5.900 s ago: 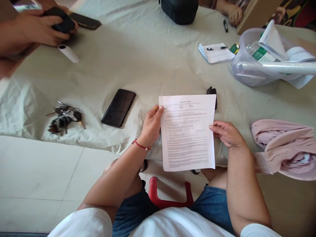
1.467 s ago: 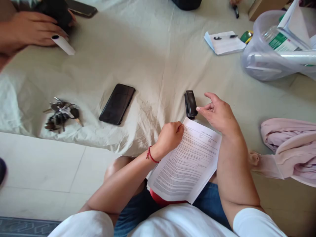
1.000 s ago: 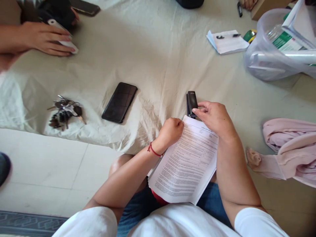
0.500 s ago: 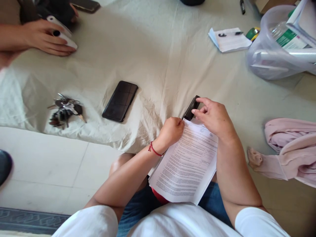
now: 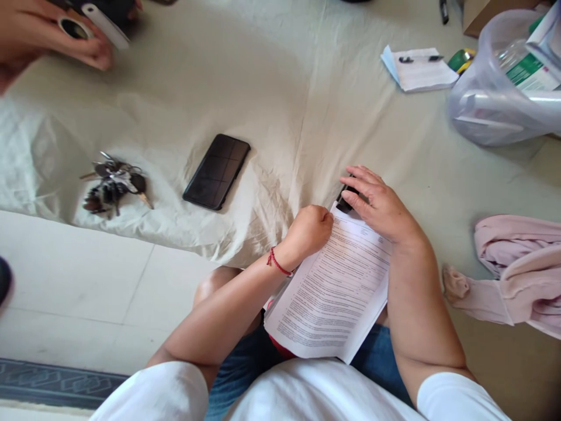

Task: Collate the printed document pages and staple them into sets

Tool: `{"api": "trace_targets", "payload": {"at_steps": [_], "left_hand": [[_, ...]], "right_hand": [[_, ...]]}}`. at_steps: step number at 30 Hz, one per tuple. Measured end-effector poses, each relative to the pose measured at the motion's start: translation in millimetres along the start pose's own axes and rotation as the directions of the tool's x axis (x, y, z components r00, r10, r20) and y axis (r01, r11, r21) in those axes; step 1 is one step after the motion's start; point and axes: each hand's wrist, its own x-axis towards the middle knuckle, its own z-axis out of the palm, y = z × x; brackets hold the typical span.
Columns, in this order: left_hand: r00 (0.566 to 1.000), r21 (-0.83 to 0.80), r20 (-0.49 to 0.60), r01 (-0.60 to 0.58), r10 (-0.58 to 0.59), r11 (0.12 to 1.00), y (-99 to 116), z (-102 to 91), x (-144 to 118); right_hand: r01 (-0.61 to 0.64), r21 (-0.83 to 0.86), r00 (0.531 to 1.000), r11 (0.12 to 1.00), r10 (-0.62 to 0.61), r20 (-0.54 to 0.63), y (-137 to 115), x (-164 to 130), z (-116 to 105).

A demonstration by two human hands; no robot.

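A stack of printed papers [image 5: 326, 292] rests on my lap, its far end at the edge of the covered surface. My left hand [image 5: 310, 229], with a red cord bracelet at the wrist, is closed on the upper left corner of the stack. At the papers' top edge sits a black stapler [image 5: 346, 202], partly covered by my right hand [image 5: 379, 202]. The fingers of that hand lie across the stapler, with the thumb on its near side. The stapler's far end is hidden beneath the fingers.
Left of the papers lie a black phone [image 5: 217, 171] and a bunch of keys [image 5: 116, 181]. A co-worker's hand [image 5: 83, 44] holds something white at upper left. On the right are a notepad [image 5: 423, 73] with a pen, a translucent bin [image 5: 464, 111] and pink cloth [image 5: 517, 251].
My right hand has moved over the stapler, with more fingers now across it. My left hand keeps its hold on the papers. The co-worker's hand has shifted up and left.
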Motion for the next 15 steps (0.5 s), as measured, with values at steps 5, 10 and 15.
{"api": "trace_targets", "payload": {"at_steps": [5,10,15], "left_hand": [[1.000,0.017,0.007,-0.009,0.009,1.000,-3.2,-1.5,-1.3],[0.999,0.036,0.029,-0.034,0.033,0.999,-5.2,-0.7,-2.9],[0.999,0.041,0.021,-0.039,0.038,0.998,-5.2,-0.6,-4.5]], "right_hand": [[-0.023,0.000,0.999,1.000,0.023,0.027,-1.4,1.7,-8.3],[-0.060,-0.010,0.994,0.998,0.058,-0.088,-12.1,2.9,-5.5],[-0.070,-0.083,0.976,0.994,0.050,-0.212,-13.8,9.0,4.6]]}}
